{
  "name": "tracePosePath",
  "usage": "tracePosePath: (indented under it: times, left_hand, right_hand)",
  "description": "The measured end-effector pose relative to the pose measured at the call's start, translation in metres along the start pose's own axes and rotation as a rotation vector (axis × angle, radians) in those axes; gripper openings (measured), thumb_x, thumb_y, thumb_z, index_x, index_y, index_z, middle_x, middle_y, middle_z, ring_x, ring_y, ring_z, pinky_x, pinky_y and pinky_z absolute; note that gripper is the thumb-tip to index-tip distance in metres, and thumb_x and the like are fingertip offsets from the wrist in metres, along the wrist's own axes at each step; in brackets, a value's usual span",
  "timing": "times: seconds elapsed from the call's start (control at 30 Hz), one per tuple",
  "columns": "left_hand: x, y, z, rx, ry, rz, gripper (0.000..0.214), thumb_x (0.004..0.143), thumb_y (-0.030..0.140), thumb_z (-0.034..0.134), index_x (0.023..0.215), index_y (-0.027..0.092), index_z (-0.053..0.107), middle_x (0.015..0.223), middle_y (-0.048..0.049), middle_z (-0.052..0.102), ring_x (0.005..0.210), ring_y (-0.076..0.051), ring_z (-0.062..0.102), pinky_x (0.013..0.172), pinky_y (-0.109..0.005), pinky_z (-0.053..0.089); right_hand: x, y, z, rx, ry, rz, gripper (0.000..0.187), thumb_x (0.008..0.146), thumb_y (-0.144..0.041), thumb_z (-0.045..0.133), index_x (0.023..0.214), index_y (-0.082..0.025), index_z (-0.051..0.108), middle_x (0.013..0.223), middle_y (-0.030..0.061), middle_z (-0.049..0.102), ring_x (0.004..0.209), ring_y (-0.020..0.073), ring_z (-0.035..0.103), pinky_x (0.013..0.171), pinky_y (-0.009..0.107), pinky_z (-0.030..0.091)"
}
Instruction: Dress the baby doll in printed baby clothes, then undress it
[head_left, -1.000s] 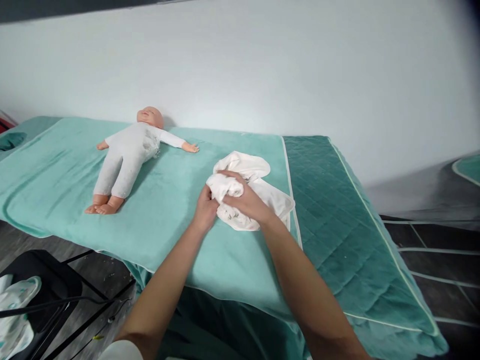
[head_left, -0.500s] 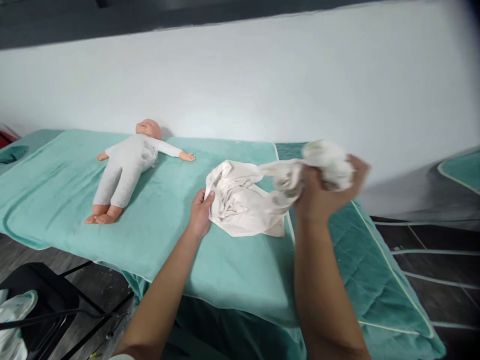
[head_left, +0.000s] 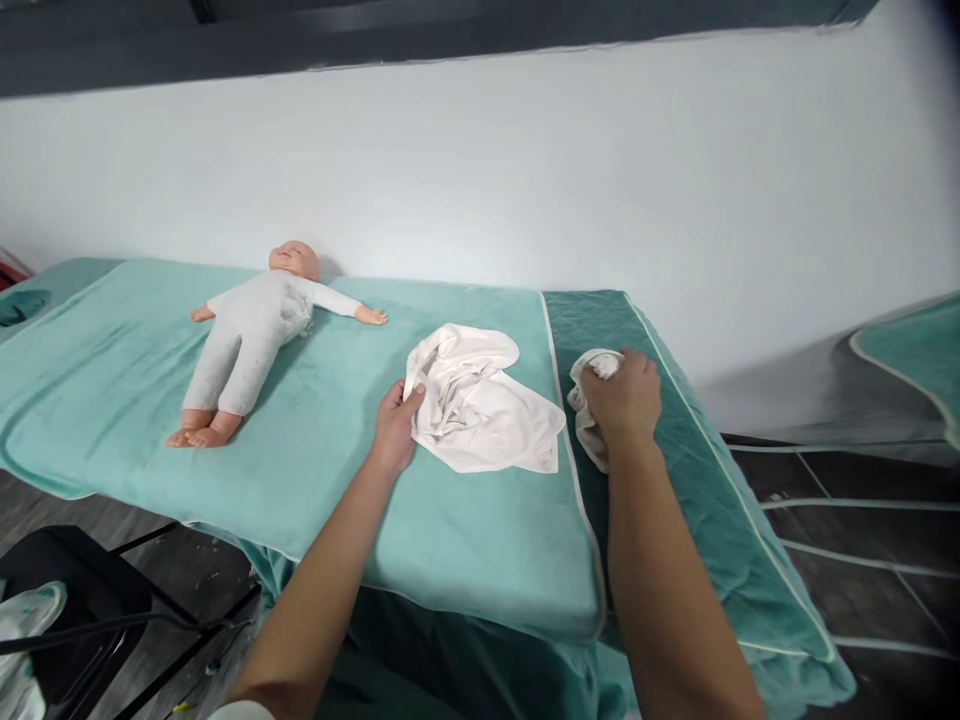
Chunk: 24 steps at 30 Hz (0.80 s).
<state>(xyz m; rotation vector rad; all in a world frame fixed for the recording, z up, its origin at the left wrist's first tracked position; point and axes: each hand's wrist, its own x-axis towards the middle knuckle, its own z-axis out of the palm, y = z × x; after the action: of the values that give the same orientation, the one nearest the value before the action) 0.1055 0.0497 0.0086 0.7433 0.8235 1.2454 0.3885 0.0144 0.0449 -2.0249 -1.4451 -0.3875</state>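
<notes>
My left hand [head_left: 397, 428] pinches the left edge of a rumpled white cloth garment [head_left: 495, 410], which lies on the light green sheet. Off to the right, my right hand [head_left: 628, 395] is closed on a bunched white cloth [head_left: 589, 385], partly hidden under the fingers, low over the darker quilted cover. A gap separates the two white pieces. On the left a baby doll [head_left: 251, 325] in a white body lies on its back, arms spread, away from both hands.
The light green sheet [head_left: 480, 560] and a dark green quilted cover [head_left: 690, 480] overlay the bed. A white wall [head_left: 480, 180] runs behind it. At the lower left stands a black chair [head_left: 97, 590] with white-and-green items on it. Metal bars [head_left: 840, 505] show at the right.
My right hand has come down and slightly left, bringing the bunched cloth from the air to the quilted cover, apart from the garment. My left hand keeps its hold.
</notes>
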Motion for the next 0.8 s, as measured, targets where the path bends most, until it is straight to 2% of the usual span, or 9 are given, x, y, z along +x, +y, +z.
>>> tracePosePath:
  times: [0.13,0.23,0.3,0.4,0.47,0.5,0.57,0.63,0.8]
  left_hand:
    - [0.003,0.007,-0.001,0.054,0.021,-0.048,0.049,0.068,0.045,0.089,0.100,0.014,0.068,0.087,-0.0034,0.073,0.075,-0.015,0.065,0.073,-0.028,0.050]
    - [0.004,0.037,0.008,0.254,-0.010,-0.058,0.043,0.067,0.045,0.086,0.093,0.015,0.068,0.083,-0.0030,0.071,0.074,-0.017,0.063,0.070,-0.028,0.047]
    - [-0.004,0.074,0.021,0.468,-0.156,0.037,0.036,0.073,0.046,0.081,0.087,0.015,0.068,0.078,-0.0011,0.068,0.072,-0.017,0.060,0.068,-0.027,0.043]
    - [-0.029,0.141,0.051,0.884,-0.559,0.245,0.031,0.086,0.048,0.069,0.082,0.017,0.068,0.075,0.0019,0.063,0.071,-0.014,0.056,0.066,-0.026,0.038]
    - [-0.047,0.182,0.069,1.136,-0.752,0.413,0.032,0.091,0.045,0.063,0.076,0.017,0.066,0.068,0.0030,0.059,0.068,-0.013,0.053,0.065,-0.026,0.035]
    - [-0.055,0.199,0.076,1.215,-0.776,0.500,0.031,0.093,0.044,0.061,0.076,0.017,0.066,0.068,0.0028,0.059,0.068,-0.013,0.053,0.065,-0.026,0.035]
    - [-0.065,0.223,0.082,1.307,-0.755,0.632,0.027,0.093,0.041,0.060,0.083,0.018,0.070,0.074,0.0015,0.065,0.073,-0.015,0.057,0.070,-0.027,0.038]
    - [-0.068,0.236,0.080,1.376,-0.646,0.746,0.022,0.093,0.038,0.060,0.092,0.020,0.073,0.084,-0.0008,0.071,0.081,-0.018,0.062,0.077,-0.029,0.042]
    - [-0.069,0.236,0.053,1.627,-0.297,0.906,0.021,0.094,0.027,0.054,0.108,0.023,0.070,0.107,-0.0060,0.072,0.102,-0.025,0.066,0.085,-0.034,0.046]
  right_hand:
    - [-0.015,-0.002,0.001,-0.005,0.025,-0.036,0.057,0.087,-0.032,0.059,0.140,-0.015,0.050,0.149,0.0244,0.048,0.141,0.0418,0.042,0.110,0.067,0.037]
    - [-0.016,-0.019,-0.012,0.151,0.020,-0.173,0.063,0.090,-0.037,0.059,0.146,-0.011,0.045,0.150,0.0257,0.048,0.145,0.0399,0.040,0.118,0.065,0.032]
    - [-0.011,-0.043,-0.032,0.353,-0.067,-0.345,0.062,0.094,-0.038,0.057,0.149,-0.014,0.042,0.151,0.0226,0.048,0.146,0.0342,0.041,0.120,0.057,0.036]
    - [0.008,-0.092,-0.074,0.585,-0.240,-0.599,0.055,0.096,-0.034,0.056,0.149,-0.024,0.045,0.154,0.0135,0.050,0.145,0.0275,0.044,0.120,0.048,0.039]
    - [0.026,-0.126,-0.102,0.634,-0.367,-0.728,0.042,0.094,-0.027,0.053,0.136,-0.023,0.056,0.143,0.0115,0.059,0.137,0.0270,0.051,0.113,0.045,0.043]
    - [0.034,-0.141,-0.113,0.624,-0.443,-0.782,0.035,0.091,-0.025,0.052,0.124,-0.022,0.063,0.131,0.0107,0.066,0.127,0.0275,0.057,0.105,0.043,0.047]
    - [0.049,-0.166,-0.132,0.568,-0.584,-0.779,0.019,0.088,-0.024,0.053,0.099,-0.020,0.067,0.102,0.0065,0.072,0.098,0.0239,0.064,0.083,0.035,0.049]
    - [0.057,-0.183,-0.146,0.515,-0.666,-0.715,0.010,0.085,-0.027,0.056,0.084,-0.019,0.063,0.080,0.0005,0.065,0.074,0.0173,0.058,0.068,0.028,0.040]
    - [0.046,-0.199,-0.162,0.477,-0.571,-0.614,0.013,0.091,-0.028,0.052,0.086,-0.020,0.061,0.072,-0.0024,0.058,0.065,0.0136,0.048,0.062,0.026,0.030]
